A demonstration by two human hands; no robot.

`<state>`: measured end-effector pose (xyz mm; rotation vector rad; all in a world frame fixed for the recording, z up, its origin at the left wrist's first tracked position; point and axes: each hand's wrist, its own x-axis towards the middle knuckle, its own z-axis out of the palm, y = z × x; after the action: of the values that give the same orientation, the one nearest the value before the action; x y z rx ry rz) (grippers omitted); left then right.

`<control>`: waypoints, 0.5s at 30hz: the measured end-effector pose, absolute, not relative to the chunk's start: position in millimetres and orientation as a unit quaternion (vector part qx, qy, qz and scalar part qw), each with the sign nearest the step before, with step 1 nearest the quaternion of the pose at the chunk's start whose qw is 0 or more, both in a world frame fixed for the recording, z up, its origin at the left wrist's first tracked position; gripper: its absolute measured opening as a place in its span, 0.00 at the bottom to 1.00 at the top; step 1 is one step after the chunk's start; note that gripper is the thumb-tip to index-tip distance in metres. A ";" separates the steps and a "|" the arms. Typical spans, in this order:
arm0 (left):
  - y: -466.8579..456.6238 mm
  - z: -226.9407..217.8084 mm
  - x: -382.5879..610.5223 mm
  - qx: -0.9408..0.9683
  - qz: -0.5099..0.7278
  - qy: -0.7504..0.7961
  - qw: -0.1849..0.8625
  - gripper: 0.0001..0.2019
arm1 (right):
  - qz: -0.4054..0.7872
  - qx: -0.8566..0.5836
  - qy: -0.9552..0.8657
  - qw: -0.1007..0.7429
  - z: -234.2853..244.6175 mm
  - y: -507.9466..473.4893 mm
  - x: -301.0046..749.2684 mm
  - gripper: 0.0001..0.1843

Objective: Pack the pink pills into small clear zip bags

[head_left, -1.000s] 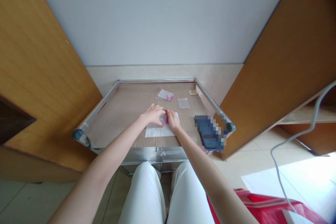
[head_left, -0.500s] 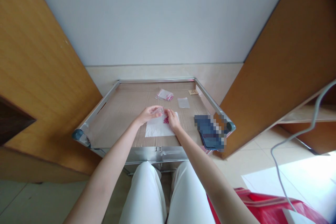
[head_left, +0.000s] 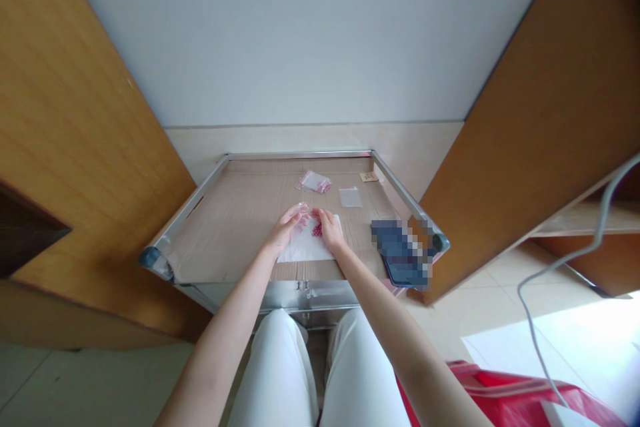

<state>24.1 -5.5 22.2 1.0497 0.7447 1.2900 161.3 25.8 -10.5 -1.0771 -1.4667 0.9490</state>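
Note:
My left hand (head_left: 285, 231) is closed on a small clear plastic bag (head_left: 303, 209), held over a white sheet (head_left: 305, 252). A cluster of small pink-red beads (head_left: 317, 230) lies on the sheet, just left of my right hand (head_left: 330, 231). The fingers of my right hand are curled together at the bag's right side, above the beads. Whatever is between those fingertips is too small to make out. Both hands stay close together over the sheet.
Further back on the cardboard-covered tabletop (head_left: 215, 227) lie a pile of small bags with pink contents (head_left: 315, 181), a flat clear bag (head_left: 351, 197) and a beige tag (head_left: 369, 177). A dark, partly blurred phone-like object (head_left: 403, 260) lies at right. Raised metal rails (head_left: 300, 155) edge the table.
My left hand has turned and its wrist has shifted slightly right, with the clear bag now more upright. My right hand stays nearly in place by the beads.

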 end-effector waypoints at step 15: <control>-13.3 23.5 14.8 0.336 0.566 0.207 0.724 0.26 | 0.385 -0.389 -0.655 0.520 45.3 -0.5 148.1 0.15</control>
<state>14.8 -13.3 23.5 0.7413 0.4562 1.2482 148.1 -0.5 45.3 -0.9321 -1.5711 0.9239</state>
